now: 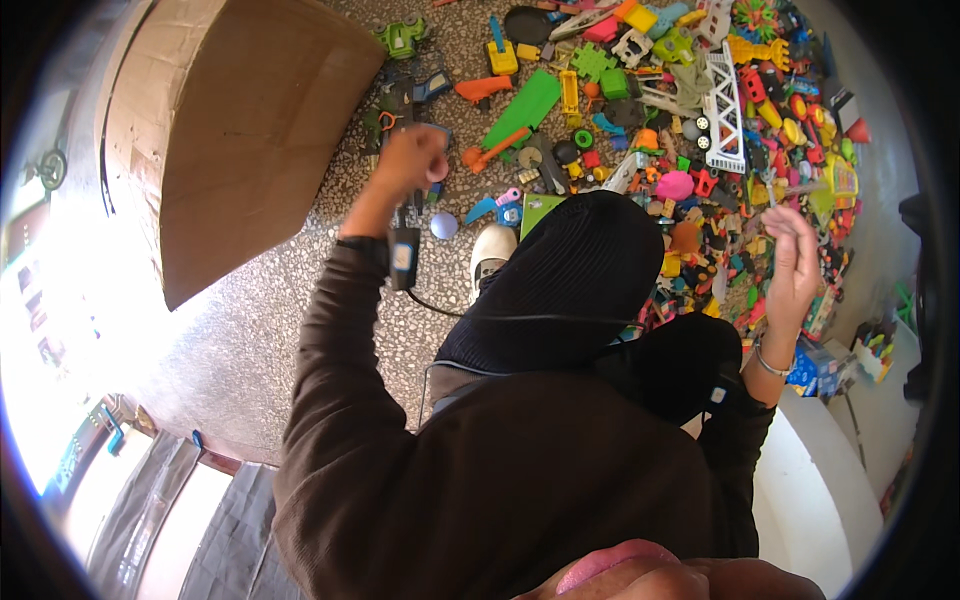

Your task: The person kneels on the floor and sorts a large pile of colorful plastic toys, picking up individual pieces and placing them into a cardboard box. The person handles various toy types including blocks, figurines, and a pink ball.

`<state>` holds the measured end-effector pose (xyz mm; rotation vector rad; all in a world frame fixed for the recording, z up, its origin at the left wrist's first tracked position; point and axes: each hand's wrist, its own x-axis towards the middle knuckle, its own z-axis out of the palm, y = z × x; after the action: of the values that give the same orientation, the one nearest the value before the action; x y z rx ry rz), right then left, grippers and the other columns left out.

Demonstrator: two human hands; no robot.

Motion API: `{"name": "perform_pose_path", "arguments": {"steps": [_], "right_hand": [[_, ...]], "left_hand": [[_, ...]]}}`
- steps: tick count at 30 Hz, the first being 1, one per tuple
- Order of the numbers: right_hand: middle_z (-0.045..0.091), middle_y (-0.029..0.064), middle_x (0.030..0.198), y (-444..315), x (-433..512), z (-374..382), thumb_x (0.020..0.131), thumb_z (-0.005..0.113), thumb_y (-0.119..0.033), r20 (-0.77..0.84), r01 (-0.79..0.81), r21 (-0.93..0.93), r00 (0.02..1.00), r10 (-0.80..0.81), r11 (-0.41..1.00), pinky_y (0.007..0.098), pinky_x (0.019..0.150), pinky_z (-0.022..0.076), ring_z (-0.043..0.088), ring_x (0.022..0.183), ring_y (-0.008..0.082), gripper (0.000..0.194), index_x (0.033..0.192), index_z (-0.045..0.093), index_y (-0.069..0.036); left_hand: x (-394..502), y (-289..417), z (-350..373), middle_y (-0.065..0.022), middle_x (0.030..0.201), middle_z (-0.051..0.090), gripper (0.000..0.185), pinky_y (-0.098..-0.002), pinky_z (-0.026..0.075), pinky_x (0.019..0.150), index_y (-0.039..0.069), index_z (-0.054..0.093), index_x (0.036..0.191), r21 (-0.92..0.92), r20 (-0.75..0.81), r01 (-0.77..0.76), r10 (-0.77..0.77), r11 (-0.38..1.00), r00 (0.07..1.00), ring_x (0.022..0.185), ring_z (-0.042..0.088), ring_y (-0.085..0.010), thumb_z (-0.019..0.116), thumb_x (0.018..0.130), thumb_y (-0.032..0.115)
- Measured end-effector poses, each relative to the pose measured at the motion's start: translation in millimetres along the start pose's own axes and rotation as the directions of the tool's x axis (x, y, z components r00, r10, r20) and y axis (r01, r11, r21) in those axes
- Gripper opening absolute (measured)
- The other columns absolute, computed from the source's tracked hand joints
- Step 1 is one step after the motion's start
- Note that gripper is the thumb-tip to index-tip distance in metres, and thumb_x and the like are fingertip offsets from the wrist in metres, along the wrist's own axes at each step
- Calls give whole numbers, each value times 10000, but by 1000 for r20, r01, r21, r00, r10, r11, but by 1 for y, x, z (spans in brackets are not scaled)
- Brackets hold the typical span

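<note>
My left hand (412, 156) is blurred, its fingers curled, above the speckled floor near the cardboard box. Whether it holds anything is unclear. Close to it lie dark toy pieces and a small orange ring (387, 121). My right hand (792, 259) reaches over the right side of a spread pile of plastic toys. A small grey wrench-shaped toy (770, 187) is right at its fingertips; I cannot tell whether they grip it. Left of that hand lie a brown-orange round piece (685, 237) and a pink toy (675, 185). A white lattice toy piece (726, 112) rests farther up the pile.
A large cardboard box (255, 142) stands at the left. Before my shoe (491, 255) lie a lilac dome-shaped piece (444, 226) and a green flat piece (525, 111). A cable (540, 317) crosses my knee. A blue box (814, 367) sits beyond my right wrist.
</note>
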<state>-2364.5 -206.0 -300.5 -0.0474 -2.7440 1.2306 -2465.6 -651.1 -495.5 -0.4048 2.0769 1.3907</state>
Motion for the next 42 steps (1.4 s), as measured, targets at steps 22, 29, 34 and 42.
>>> {"name": "perform_pose_path", "arguments": {"steps": [22,29,34,42], "right_hand": [[653,98,930,20,-24,50,917,592,-103,186,-105,137,979,79,985,263,729,507,645,827,156,189,1074,609,1],[600,79,1075,30,-23,70,920,590,-69,227,-320,563,946,229,762,267,814,502,596,976,134,329,1236,519,-9],[475,159,1327,15,-21,70,873,683,-219,301,-311,830,949,96,464,384,954,466,526,1174,259,686,1434,332,-39],[519,89,1240,26,-16,47,932,596,-154,223,-264,947,950,220,181,318,909,499,547,1111,170,451,1343,439,-54]], "left_hand": [[22,-127,70,-179,1077,653,702,-421,532,767,1,485,1291,767,-177,208,-112,607,978,970,647,-327,698,786,441],[-28,42,75,-18,718,607,435,-211,438,576,-20,615,1144,-59,59,-133,136,989,989,624,536,-52,744,803,218],[-92,184,118,-16,692,613,439,-218,438,551,29,604,1172,118,390,-535,456,837,800,603,553,-60,753,793,191],[-102,229,208,-56,743,633,580,-279,472,595,44,476,1302,205,554,-732,540,650,634,654,599,-125,711,781,146]]}}
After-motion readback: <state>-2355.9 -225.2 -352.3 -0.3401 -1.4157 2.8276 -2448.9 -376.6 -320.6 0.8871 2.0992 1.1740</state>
